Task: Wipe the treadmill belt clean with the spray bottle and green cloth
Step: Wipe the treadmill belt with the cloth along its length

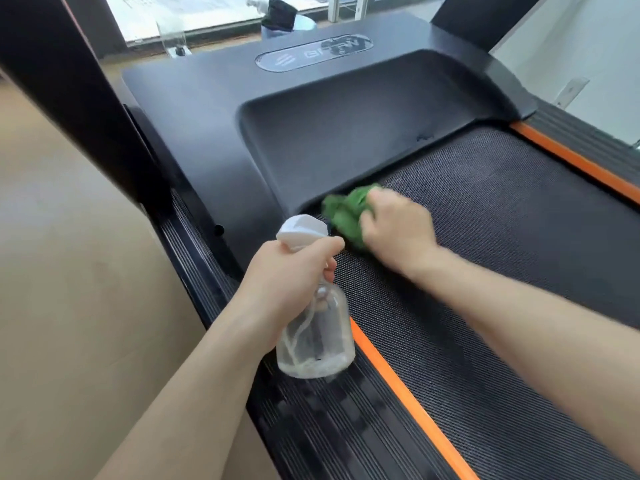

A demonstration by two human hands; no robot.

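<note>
The dark textured treadmill belt runs from the motor hood toward the lower right. My right hand grips a bunched green cloth and presses it on the belt's front left corner, right at the hood's edge. My left hand holds a clear spray bottle by its neck, under the white trigger head. The bottle hangs above the left side rail and looks nearly empty.
The black motor hood rises ahead of the belt. Orange strips and ribbed black side rails border the belt on both sides. A black upright stands at the left, with beige floor beside it. A window lies beyond.
</note>
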